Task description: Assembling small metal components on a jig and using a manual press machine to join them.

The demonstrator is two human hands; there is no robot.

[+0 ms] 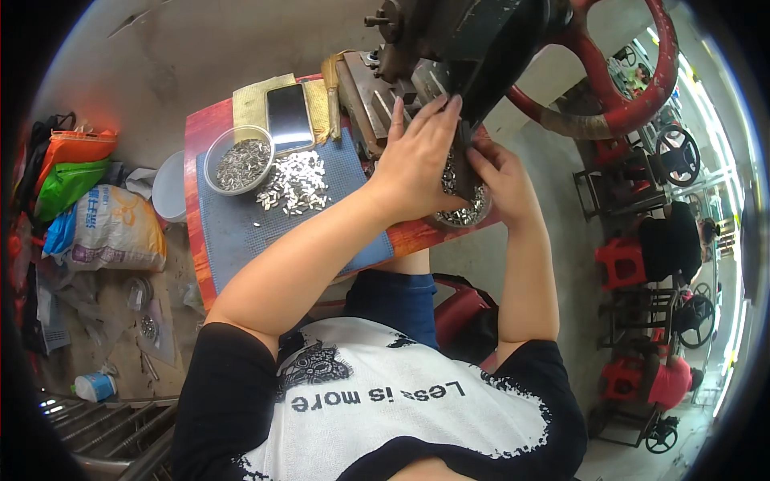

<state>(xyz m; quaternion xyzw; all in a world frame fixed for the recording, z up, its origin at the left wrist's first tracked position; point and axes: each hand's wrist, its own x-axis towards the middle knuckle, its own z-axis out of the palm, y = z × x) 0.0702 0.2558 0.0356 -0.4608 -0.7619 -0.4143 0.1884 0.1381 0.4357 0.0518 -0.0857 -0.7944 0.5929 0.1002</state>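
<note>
My left hand (417,156) lies along the front of a dark hand press (481,40), its fingers stretched out and apart, the thumb over a clear tub (473,220) of small shiny metal pieces. On the other side of the press's dark metal bar (460,164), my right hand (509,180) has its fingers bent together beside the bar. What those fingertips hold, if anything, is hidden. To the left, a pile of small silvery pieces (297,183) is spread on a blue mat (233,232). A round clear tub (210,172) of thin metal pieces stands beside the pile.
A phone (289,117) rests on a yellow cloth (247,100), near a brush (332,96). The press's red wheel (597,127) overhangs the right. Filled bags (120,228) and a white bucket (168,188) are left of the table. People work at similar presses far right.
</note>
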